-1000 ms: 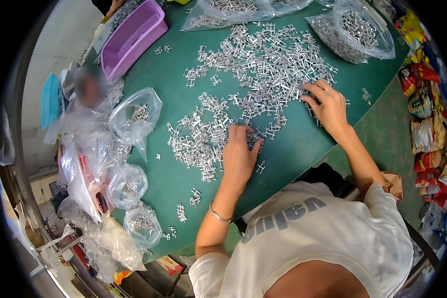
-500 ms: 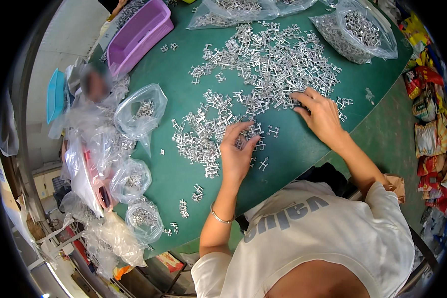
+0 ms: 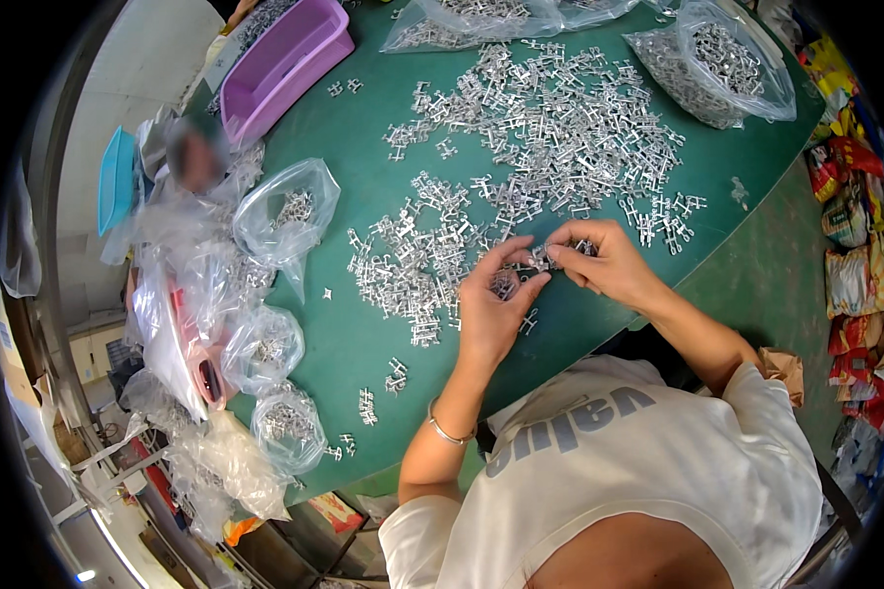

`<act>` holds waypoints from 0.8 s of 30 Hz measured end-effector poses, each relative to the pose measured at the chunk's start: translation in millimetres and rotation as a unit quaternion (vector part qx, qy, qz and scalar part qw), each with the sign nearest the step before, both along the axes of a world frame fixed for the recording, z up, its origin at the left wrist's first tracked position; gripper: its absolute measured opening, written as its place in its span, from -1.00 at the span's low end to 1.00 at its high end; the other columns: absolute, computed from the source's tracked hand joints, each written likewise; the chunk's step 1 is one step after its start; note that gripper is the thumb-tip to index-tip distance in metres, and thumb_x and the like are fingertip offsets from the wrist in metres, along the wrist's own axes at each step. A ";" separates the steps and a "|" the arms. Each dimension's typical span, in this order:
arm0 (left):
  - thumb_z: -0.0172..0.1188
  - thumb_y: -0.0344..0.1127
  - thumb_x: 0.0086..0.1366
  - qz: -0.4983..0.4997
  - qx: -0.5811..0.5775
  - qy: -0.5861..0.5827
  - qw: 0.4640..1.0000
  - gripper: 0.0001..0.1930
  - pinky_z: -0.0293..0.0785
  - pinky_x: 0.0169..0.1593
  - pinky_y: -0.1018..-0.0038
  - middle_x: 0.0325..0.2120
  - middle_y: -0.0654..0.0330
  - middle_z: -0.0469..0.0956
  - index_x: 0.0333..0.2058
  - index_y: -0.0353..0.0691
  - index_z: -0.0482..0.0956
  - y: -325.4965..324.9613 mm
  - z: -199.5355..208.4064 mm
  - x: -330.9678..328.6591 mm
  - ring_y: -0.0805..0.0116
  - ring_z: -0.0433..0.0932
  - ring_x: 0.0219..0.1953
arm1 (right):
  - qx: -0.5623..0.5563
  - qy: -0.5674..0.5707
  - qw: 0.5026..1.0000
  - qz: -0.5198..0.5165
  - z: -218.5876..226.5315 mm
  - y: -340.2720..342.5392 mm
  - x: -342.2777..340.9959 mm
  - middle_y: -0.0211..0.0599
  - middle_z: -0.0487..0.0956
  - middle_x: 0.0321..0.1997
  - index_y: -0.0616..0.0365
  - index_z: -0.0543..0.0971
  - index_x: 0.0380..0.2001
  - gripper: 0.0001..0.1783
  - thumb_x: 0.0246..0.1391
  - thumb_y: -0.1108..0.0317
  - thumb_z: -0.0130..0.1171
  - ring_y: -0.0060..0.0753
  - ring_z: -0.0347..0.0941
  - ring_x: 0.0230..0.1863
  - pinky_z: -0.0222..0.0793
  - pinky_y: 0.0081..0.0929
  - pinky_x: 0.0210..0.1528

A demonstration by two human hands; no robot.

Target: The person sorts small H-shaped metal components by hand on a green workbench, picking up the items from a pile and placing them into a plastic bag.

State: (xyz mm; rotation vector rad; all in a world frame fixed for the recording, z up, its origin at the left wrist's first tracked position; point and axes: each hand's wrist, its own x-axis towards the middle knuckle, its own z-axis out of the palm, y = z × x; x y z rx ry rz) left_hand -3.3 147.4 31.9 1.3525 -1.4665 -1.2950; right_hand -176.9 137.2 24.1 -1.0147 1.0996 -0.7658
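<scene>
My left hand [image 3: 493,306] and my right hand [image 3: 607,263] meet above the near part of a green table. Both are closed, with small silvery H-shaped metal fittings [image 3: 540,259] at the fingertips between them. Several more fittings show in the curl of the left fingers and under the right ones; which hand grips which piece is partly hidden. Beyond the hands spreads a large heap of the same fittings [image 3: 570,128]. A smaller heap [image 3: 408,260] lies to the left of my left hand, and a few loose pieces [image 3: 670,224] lie beyond my right hand.
Clear bags of fittings stand along the left edge, one bag [image 3: 285,221] open. A purple basket [image 3: 300,69] sits at the far left, another filled bag [image 3: 712,74] at the far right. Small clusters [image 3: 366,405] lie near the front left. Colourful packages [image 3: 850,265] line the floor at right.
My right hand has left the edge of the large heap and come nearer and leftward to my left hand. My left hand has shifted slightly right. Fittings are now between their fingertips.
</scene>
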 end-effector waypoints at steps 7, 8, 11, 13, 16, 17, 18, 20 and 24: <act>0.19 -0.49 0.12 0.071 0.247 0.223 0.940 -0.85 0.22 -0.62 0.72 -0.45 0.28 0.49 -0.30 -0.35 0.53 3.9 -3.8 1.4 0.68 0.31 -0.64 | 0.167 -0.250 0.952 -0.049 -7.1 5.8 6.7 -0.39 0.42 -0.51 0.26 0.46 -0.37 -0.85 0.12 0.37 0.02 -0.69 0.28 -0.66 0.00 -0.76 -0.77; 0.18 -0.49 0.13 0.077 0.252 0.245 0.933 -0.86 0.21 -0.63 0.73 -0.45 0.28 0.49 -0.30 -0.34 0.53 5.5 -10.0 2.4 0.69 0.30 -0.65 | 0.152 -0.245 0.957 -0.041 -7.3 6.3 6.2 -0.39 0.43 -0.51 0.26 0.46 -0.35 -0.85 0.12 0.37 0.02 -0.70 0.28 -0.66 0.00 -0.76 -0.77; 0.17 -0.47 0.15 0.075 0.259 0.272 0.924 -0.86 0.17 -0.64 0.73 -0.49 0.30 0.46 -0.29 -0.34 0.52 8.3 -9.1 1.7 0.70 0.27 -0.67 | 0.108 -0.217 0.970 -0.018 -6.0 8.2 4.9 -0.37 0.44 -0.51 0.27 0.46 -0.30 -0.84 0.13 0.39 0.01 -0.71 0.27 -0.67 0.01 -0.77 -0.76; 0.16 -0.46 0.16 0.068 0.269 0.297 0.913 -0.84 0.14 -0.64 0.73 -0.51 0.32 0.44 -0.27 -0.35 0.50 9.3 -9.0 2.1 0.70 0.24 -0.67 | 0.080 -0.185 0.979 -0.002 0.6 8.4 4.4 -0.34 0.46 -0.51 0.27 0.46 -0.25 -0.82 0.13 0.40 0.00 -0.71 0.24 -0.69 0.01 -0.76 -0.75; 0.13 -0.45 0.18 0.047 0.314 0.369 0.873 -0.83 0.08 -0.64 0.73 -0.54 0.34 0.42 -0.24 -0.37 0.49 8.1 -12.8 6.1 0.69 0.19 -0.66 | 0.037 -0.131 0.991 -0.013 -1.9 10.1 4.7 -0.39 0.45 -0.51 0.31 0.46 -0.20 -0.79 0.12 0.43 0.00 -0.74 0.27 -0.65 0.06 -0.78 -0.74; 0.12 -0.44 0.19 0.031 0.339 0.395 0.853 -0.82 0.06 -0.64 0.72 -0.54 0.34 0.41 -0.24 -0.38 0.49 5.5 -12.3 8.7 0.68 0.18 -0.66 | 0.026 -0.131 0.991 -0.011 -0.7 10.9 5.2 -0.39 0.44 -0.52 0.30 0.47 -0.20 -0.79 0.12 0.43 0.00 -0.74 0.27 -0.66 0.07 -0.77 -0.74; 0.12 -0.44 0.20 0.016 0.363 0.420 0.831 -0.82 0.05 -0.64 0.72 -0.54 0.34 0.41 -0.23 -0.39 0.49 4.3 -12.1 10.3 0.68 0.16 -0.65 | 0.016 -0.132 0.991 -0.010 2.9 11.5 6.5 -0.40 0.44 -0.52 0.30 0.47 -0.20 -0.79 0.12 0.44 0.00 -0.75 0.27 -0.66 0.08 -0.77 -0.73; 0.10 -0.44 0.21 0.014 0.368 0.426 0.826 -0.82 0.04 -0.64 0.72 -0.55 0.34 0.40 -0.23 -0.40 0.49 4.7 -11.8 10.8 0.68 0.16 -0.64 | 0.034 -0.163 0.986 -0.013 6.2 11.0 6.2 -0.39 0.45 -0.53 0.30 0.48 -0.20 -0.80 0.11 0.45 0.00 -0.74 0.26 -0.66 0.08 -0.76 -0.73; 0.11 -0.44 0.20 0.004 0.365 0.415 0.833 -0.82 0.04 -0.63 0.71 -0.56 0.34 0.40 -0.24 -0.41 0.50 5.4 -6.6 12.1 0.67 0.15 -0.65 | -0.006 -0.123 0.992 -0.003 6.3 11.4 4.3 -0.37 0.46 -0.52 0.30 0.49 -0.24 -0.83 0.08 0.50 0.01 -0.71 0.28 -0.65 0.09 -0.76 -0.71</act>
